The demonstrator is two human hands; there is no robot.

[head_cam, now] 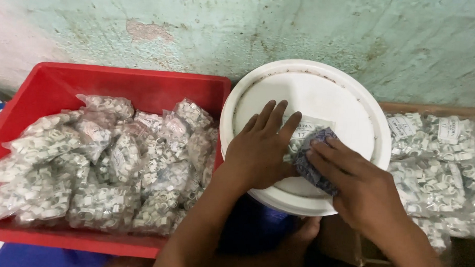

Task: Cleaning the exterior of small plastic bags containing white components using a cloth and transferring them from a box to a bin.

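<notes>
— Both forearms come in from the near edge; where do the hands land?
— On the round white plastic bucket lid (349, 108). Left hand (260, 150) lies flat, fingers (269, 119) spread, pinning a small clear packet of white clips (300, 134) just right of it.
— And the right hand (359, 188)?
— Nearer; fingers together, pressing a dark blue cloth (311, 165) against the packet's near side.
— Around them?
— Red plastic crate (55, 85) of similar packets left, loose packets (447, 162) right.

You have one white round lid (323, 94) under your two hands, left hand (260, 150) and right hand (351, 179). One clear packet of white clips (300, 131) lies beneath them. One red crate (92, 81) sits left of your left hand. Packets there and right of your right hand are too many to count.
</notes>
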